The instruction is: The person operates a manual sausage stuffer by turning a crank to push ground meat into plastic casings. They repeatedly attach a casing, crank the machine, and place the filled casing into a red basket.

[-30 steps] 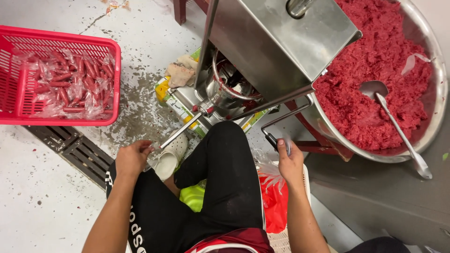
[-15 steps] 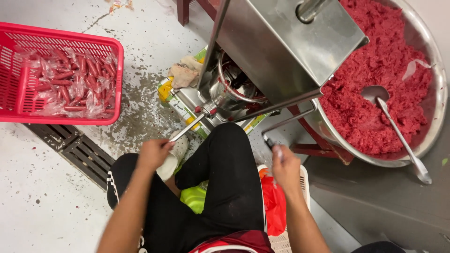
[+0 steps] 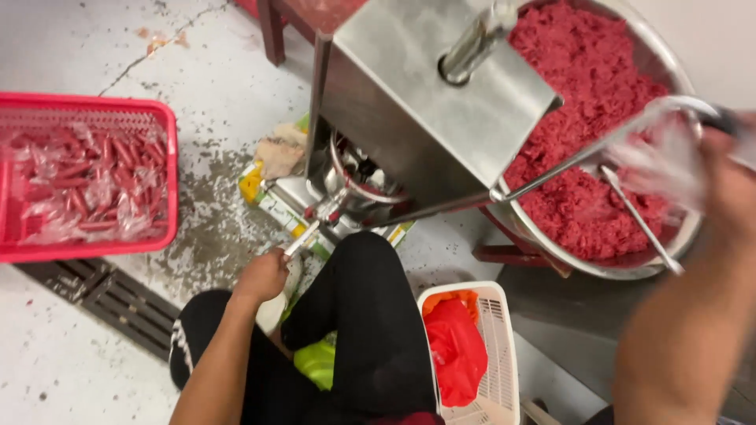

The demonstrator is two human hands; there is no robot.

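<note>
Below the steel sausage stuffer, the left hand is closed loosely at the tip of the thin metal filling nozzle, fingers curled around whatever sits on its end; whether any casing is pinched there is too small to tell. To the right of the stuffer, the right hand is raised and blurred, wrapped around the dark grip of the long crank handle, whose bent steel rod runs back to the machine's side. That crank looks rigid and probably stiff to turn against a packed load, so the grip at its far end is judged the best place to hold it, where leverage is greatest. The nozzle is smooth, likely greasy metal, and anything slid over it would be soft, wet and easy to tear, calling for a light cupping hold near the tip, not a squeeze. Behind the crank, a wide steel basin holds a heap of red minced meat with a ladle lying in it; the mince looks heavy, sticky and shapeless. Left of the stuffer, well apart on the floor, a red plastic crate holds bagged red sausages. Nearer the person's black-trousered knee, a white basket carries a red bag, and a floor drain grate lies below the crate.
</note>
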